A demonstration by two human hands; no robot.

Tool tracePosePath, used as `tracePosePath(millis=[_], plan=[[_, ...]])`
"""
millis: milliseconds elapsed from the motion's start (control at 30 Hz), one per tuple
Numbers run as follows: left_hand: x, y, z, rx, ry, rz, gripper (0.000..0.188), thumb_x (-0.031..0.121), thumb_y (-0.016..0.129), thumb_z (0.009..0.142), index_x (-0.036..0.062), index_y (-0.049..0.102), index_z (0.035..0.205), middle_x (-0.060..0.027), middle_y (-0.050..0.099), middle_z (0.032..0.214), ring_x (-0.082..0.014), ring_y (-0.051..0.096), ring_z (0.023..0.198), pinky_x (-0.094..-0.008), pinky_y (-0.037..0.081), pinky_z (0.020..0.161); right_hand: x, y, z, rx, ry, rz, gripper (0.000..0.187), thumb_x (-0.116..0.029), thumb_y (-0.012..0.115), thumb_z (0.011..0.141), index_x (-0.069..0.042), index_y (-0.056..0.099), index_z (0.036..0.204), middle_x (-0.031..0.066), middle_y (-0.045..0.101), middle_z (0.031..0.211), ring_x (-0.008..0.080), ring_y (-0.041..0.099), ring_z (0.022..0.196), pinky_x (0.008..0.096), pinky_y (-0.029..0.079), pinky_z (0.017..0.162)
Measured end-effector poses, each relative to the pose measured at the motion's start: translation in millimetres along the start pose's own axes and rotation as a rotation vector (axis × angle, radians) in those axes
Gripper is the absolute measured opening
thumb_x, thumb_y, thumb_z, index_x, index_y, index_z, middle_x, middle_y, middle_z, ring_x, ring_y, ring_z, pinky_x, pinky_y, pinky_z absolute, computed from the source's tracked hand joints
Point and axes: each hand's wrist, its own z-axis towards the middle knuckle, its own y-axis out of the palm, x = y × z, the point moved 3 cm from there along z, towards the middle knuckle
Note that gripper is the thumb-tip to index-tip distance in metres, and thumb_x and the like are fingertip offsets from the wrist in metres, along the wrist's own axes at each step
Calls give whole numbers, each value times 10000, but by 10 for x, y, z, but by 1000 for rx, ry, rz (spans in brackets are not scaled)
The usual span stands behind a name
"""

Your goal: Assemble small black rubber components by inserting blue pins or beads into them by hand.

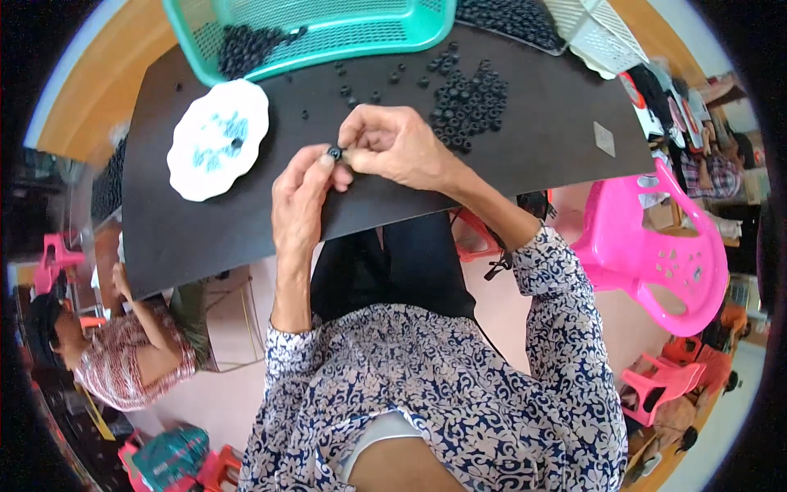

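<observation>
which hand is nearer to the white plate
Left. The left hand is just to the right of the white plate, not touching it; the right hand is farther right, beyond the left hand.

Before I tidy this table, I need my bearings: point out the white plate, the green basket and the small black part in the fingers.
White plate [182, 152], head view: bare left rim.
Green basket [361, 53], head view: near rim.
Small black part [334, 153], head view: middle of its visible face.
</observation>
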Motion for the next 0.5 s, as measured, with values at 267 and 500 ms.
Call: tracePosePath(millis=[267, 500], plan=[[-41, -5, -13, -45, 114, 11, 278, 246, 555, 982, -18, 631, 1022, -68, 633, 796, -109, 530, 735, -222, 413, 687, -288, -1108, -49, 352, -179, -576, 152, -50, 669, 822, -15, 642, 967, -26, 622, 820, 30, 570, 752, 188, 466, 681], [-69, 24, 22, -49, 104, 91, 255, 221, 539, 983, -13, 637, 1012, -54, 627, 788, -97, 527, 729, -220, 418, 666, -79, -2685, -420, 764, 104, -989, 223, -182, 694, 796, -51, 697, 976, -20, 683, 836, 52, 602, 778, 228, 489, 739]])
